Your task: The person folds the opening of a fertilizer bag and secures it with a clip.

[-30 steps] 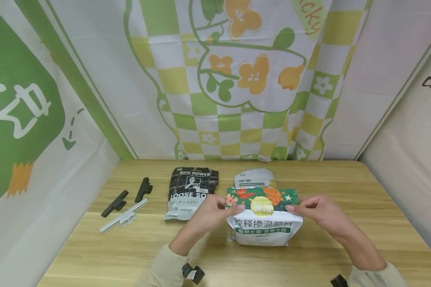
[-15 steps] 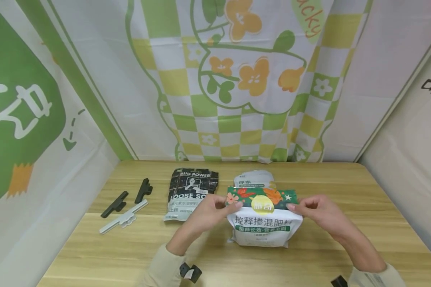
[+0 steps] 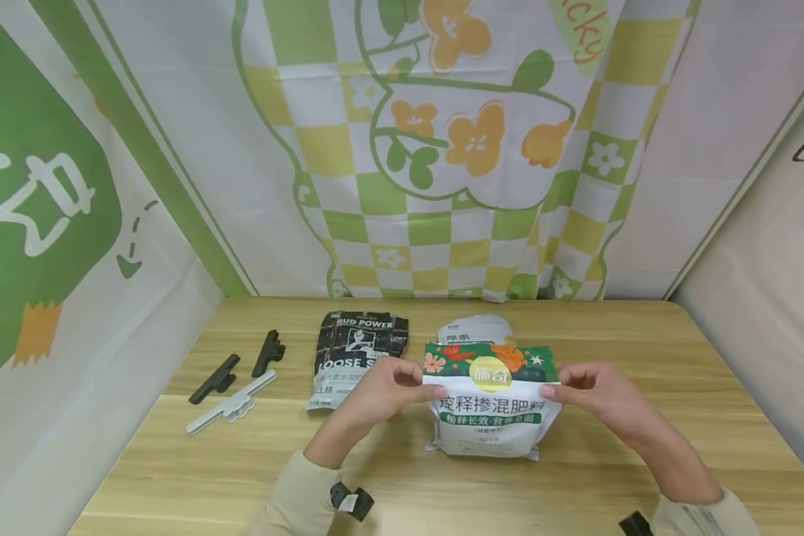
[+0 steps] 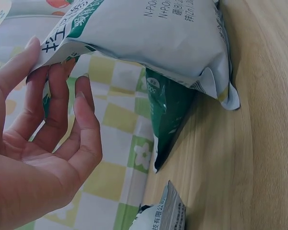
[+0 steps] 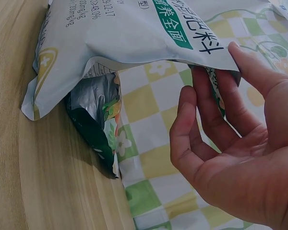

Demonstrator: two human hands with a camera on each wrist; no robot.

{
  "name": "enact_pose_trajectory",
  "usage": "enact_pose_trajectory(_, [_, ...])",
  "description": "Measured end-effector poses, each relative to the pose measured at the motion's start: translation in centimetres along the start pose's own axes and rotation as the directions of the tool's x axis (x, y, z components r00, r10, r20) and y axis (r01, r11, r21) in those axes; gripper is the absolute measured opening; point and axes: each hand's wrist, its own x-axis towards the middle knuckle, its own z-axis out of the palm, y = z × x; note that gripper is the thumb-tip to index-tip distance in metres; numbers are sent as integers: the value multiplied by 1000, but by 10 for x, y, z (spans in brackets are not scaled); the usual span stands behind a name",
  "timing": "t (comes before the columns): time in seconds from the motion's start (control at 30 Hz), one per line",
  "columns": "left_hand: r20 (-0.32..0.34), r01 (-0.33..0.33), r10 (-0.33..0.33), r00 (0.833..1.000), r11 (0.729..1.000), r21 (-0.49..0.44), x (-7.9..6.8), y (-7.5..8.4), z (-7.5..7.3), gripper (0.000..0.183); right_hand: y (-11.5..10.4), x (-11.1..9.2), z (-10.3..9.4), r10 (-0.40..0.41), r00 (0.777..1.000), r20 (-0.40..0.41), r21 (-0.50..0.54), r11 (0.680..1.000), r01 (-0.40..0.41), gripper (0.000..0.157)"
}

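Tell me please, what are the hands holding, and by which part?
The white and green bag, pinched by its upper side edges: the left hand at one, the right hand at the other.

Near the left edge of the light wood-grain desk point(image 3: 154, 476) lies a black plastic bar clip point(image 3: 215, 380). A second black clip point(image 3: 266, 356) lies farther back, with a longer pale-grey plastic clip point(image 3: 233, 403) slanting in front. To their right is a black-and-silver pouch point(image 3: 362, 331) lettered BUD POWER, then a partly hidden white pouch point(image 3: 477, 325). Behind hangs a green, yellow and white checked cloth point(image 3: 429, 231) with orange flowers.
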Motion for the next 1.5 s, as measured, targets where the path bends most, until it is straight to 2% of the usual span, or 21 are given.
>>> enact_pose_trajectory(0.23, [15, 41, -41, 999, 999, -35, -1, -1, -2, 34, -2, 0, 0, -10, 1000, 7, -11, 1000, 10, 38])
enact_pose_trajectory(0.37, [71, 68, -62, 996, 994, -86, 1, -3, -1, 24, -2, 1, 1, -3, 1000, 14, -25, 1000, 3, 38])
enact_pose_trajectory(0.43, [101, 83, -73, 992, 992, -91, 1, -2, 0, 17, -3, 2, 2, 10, 1000, 16, -43, 999, -10, 33])
enact_pose_trajectory(0.47, [114, 90, -80, 990, 992, -88, 0, -1, 0, 17, -4, 2, 2, 19, 1000, 14, -49, 999, -19, 35])
enact_pose_trajectory(0.5, [124, 96, -86, 989, 992, -79, 0, 0, 0, 21, -5, 2, 2, 21, 1000, 14, -48, 999, -21, 44])
enact_pose_trajectory(0.57, [134, 104, -96, 986, 993, -61, -1, 3, 0, 35, -6, 3, 2, -2, 1000, 9, -44, 999, 2, 73])
enact_pose_trajectory(0.63, [134, 114, -106, 985, 992, -49, -3, 5, 0, 47, -7, 2, 3, -65, 998, -1, -60, 996, 65, 88])
enact_pose_trajectory(0.7, [133, 119, -111, 985, 991, -54, -3, 7, 0, 60, -7, 2, 4, -141, 990, -9, -96, 985, 140, 84])
enact_pose_trajectory(0.77, [118, 126, -117, 986, 989, -74, -4, 8, 1, 74, -7, 1, 4, -201, 979, -7, -145, 969, 198, 65])
enact_pose_trajectory(0.83, [92, 125, -117, 989, 988, -89, -4, 7, 3, 87, -8, 0, 5, -218, 976, 0, -175, 961, 214, 44])
enact_pose_trajectory(0.93, [44, 104, -100, 994, 989, -104, -2, 5, 7, 94, -8, 0, 4, -182, 983, 26, -163, 969, 184, 30])
enact_pose_trajectory(0.97, [33, 89, -86, 996, 992, -92, -2, 5, 7, 89, -7, 0, 4, -166, 986, 32, -158, 973, 169, 28])
enact_pose_trajectory(1.07, [31, 39, -38, 999, 998, -42, -1, 4, 9, 66, -4, 2, 4, -134, 990, 47, -141, 980, 140, 29])
enact_pose_trajectory(1.13, [34, -4, 2, 999, 998, 58, -1, 4, 9, 46, -3, 2, 3, -116, 992, 46, -122, 985, 120, 29])
enact_pose_trajectory(1.2, [35, -60, 55, 998, 983, 174, -1, 4, 8, 34, -2, 2, 2, -97, 994, 44, -104, 989, 101, 29])
enact_pose_trajectory(1.3, [31, -140, 137, 990, 939, 313, -1, 3, 7, 25, -3, 1, 1, -62, 997, 40, -105, 992, 66, 31])
enact_pose_trajectory(1.37, [36, -184, 182, 983, 923, 338, -1, 3, 7, 24, -3, 1, -1, -40, 998, 43, -111, 993, 45, 32])
enact_pose_trajectory(1.5, [45, -218, 215, 976, 923, 316, -2, 0, 7, 26, -1, 2, -1, -23, 998, 58, -100, 995, 29, 32])
